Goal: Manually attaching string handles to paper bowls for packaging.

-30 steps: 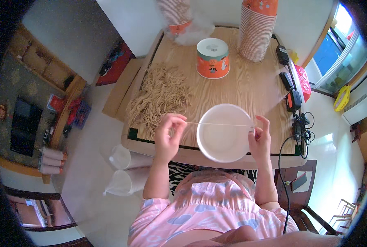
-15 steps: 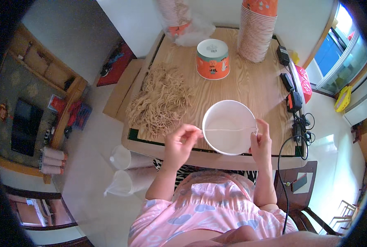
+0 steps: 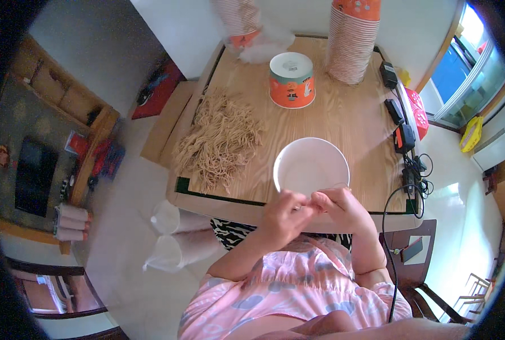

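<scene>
While both hands meet, the white bucket stands just beyond them.

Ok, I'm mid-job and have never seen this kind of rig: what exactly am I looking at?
There is no machine here, just a person's bare hands. The view comes from the left of two fisheye cameras on their head, looking down, so straight edges bend. The left hand and right hand meet at the fingertips, by the near rim of an open white tub; what they pinch, if anything, is hidden. On the wooden table lie a heap of tan strands at left, an upturned orange-and-green tub farther back, a tall stack of tubs behind it to the right, and black cables along the right edge.
</scene>
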A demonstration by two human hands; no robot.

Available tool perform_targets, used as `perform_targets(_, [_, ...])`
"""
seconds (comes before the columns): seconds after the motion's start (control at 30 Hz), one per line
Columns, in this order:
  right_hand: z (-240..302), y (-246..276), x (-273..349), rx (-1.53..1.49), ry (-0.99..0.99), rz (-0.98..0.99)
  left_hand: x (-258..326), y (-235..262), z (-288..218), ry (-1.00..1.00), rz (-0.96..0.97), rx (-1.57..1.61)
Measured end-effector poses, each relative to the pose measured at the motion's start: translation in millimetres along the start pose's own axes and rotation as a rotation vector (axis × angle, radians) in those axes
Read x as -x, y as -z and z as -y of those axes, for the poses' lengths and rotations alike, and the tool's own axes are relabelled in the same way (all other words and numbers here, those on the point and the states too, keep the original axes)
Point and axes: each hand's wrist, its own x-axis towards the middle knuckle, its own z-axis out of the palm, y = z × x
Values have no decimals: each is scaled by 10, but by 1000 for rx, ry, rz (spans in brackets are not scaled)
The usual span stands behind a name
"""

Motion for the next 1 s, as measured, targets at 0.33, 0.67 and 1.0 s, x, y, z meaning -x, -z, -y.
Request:
perform_targets(0.33, [-94,-19,6,5,256,143,-95,144,326,402,-313,223])
perform_targets(0.67, [-237,-118,61,-746,37,14,-122,-22,-20,109,28,468])
perform_targets(1.0, [-256,22,-145,-1137,61,-188,197,-107,-38,67,406,487])
